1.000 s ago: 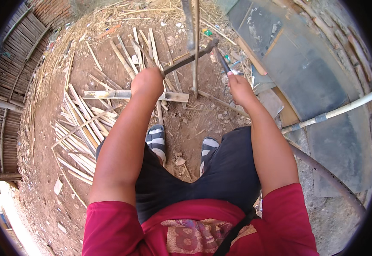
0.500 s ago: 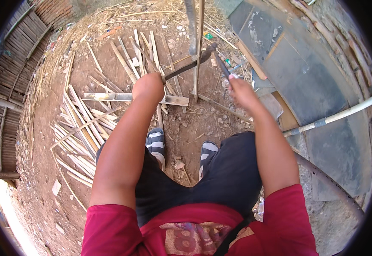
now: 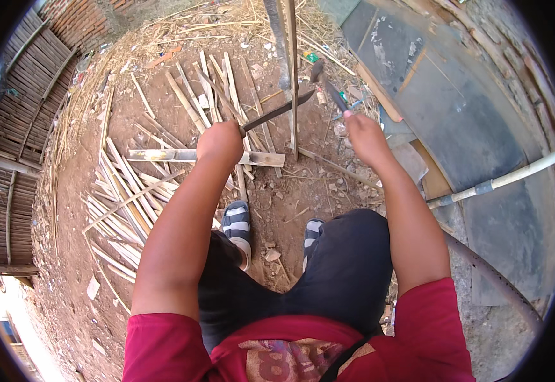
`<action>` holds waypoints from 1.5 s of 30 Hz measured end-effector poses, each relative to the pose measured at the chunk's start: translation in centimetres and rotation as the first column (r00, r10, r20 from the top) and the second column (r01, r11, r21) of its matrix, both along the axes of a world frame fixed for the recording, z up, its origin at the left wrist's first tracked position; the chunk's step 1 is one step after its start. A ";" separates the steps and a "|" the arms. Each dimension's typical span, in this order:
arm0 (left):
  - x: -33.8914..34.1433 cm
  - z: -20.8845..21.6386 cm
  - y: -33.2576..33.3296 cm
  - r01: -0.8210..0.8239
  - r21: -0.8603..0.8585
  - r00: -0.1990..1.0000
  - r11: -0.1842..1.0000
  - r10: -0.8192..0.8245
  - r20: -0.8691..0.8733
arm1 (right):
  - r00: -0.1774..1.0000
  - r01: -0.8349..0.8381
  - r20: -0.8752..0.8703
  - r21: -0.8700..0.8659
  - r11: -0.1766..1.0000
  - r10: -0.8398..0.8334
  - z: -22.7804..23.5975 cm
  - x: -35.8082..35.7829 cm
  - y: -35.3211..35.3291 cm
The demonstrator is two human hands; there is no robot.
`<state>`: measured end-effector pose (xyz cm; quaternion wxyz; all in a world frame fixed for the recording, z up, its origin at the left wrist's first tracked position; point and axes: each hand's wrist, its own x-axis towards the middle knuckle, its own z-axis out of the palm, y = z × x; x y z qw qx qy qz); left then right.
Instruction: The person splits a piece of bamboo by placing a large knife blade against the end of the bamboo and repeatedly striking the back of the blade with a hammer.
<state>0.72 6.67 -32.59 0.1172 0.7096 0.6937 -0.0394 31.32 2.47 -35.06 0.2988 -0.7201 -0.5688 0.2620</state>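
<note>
My left hand (image 3: pixel 221 144) is closed around the handle of a machete (image 3: pixel 271 116), whose dark blade slants up to the right. The blade crosses an upright bamboo strip (image 3: pixel 293 76); I cannot tell how deep it sits in it. Beside it rises a second, greyish pole (image 3: pixel 277 44). My right hand (image 3: pixel 365 135) grips a hammer (image 3: pixel 332 89) by its dark handle. The hammer's head is just beyond the machete's tip, apart from it. Below the left hand, a wide split bamboo piece (image 3: pixel 265 158) lies across other strips.
Many split bamboo strips (image 3: pixel 124 191) are heaped on the dirt ground at the left. Dark flat panels (image 3: pixel 475 134) lean at the right, with a pale pipe (image 3: pixel 507 179) before them. A bamboo-slat wall (image 3: pixel 10 210) stands at far left. Dry straw (image 3: pixel 226 22) covers the back.
The machete's tip has come down and nearer, and the hammer's head, which overlapped it before, now stands clear of it. The right hand has shifted slightly.
</note>
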 end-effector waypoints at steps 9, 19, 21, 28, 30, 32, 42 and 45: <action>0.4 -0.7 0.6 0.017 -0.016 1.000 1.000 -0.017 0.004 | 0.983 -0.122 0.165 0.259 0.958 0.080 -1.9 0.6 -0.7; -0.4 -1.8 1.0 0.027 0.018 1.000 0.999 -0.027 0.003 | 0.880 0.011 -0.472 0.131 0.991 0.053 1.7 1.3 -0.1; 0.3 -2.1 1.5 0.044 0.022 0.999 0.999 -0.044 0.013 | 0.991 -0.085 -0.095 0.142 0.986 0.099 -4.9 1.9 -1.2; -0.9 -3.0 0.8 0.019 0.023 1.000 1.000 -0.019 -0.015 | 0.936 0.036 -0.351 0.138 0.990 0.014 2.9 2.5 -1.8; -0.4 -2.6 0.8 0.035 0.034 0.999 0.999 -0.034 -0.012 | 0.882 0.069 -0.469 0.196 0.978 0.032 4.4 2.9 -1.2; 0.3 -2.0 0.5 0.037 0.032 0.999 0.999 -0.037 0.003 | 0.915 0.047 -0.393 0.331 0.943 0.092 -0.4 3.0 -0.6; -0.8 -4.5 0.3 0.004 0.012 1.000 1.000 -0.004 0.014 | 0.838 0.046 -0.544 0.137 0.990 0.036 1.0 3.0 -1.3; -0.1 -4.1 0.7 0.026 0.023 0.999 0.999 -0.027 0.028 | 0.773 0.074 -0.626 0.246 0.966 0.101 2.3 3.0 -1.4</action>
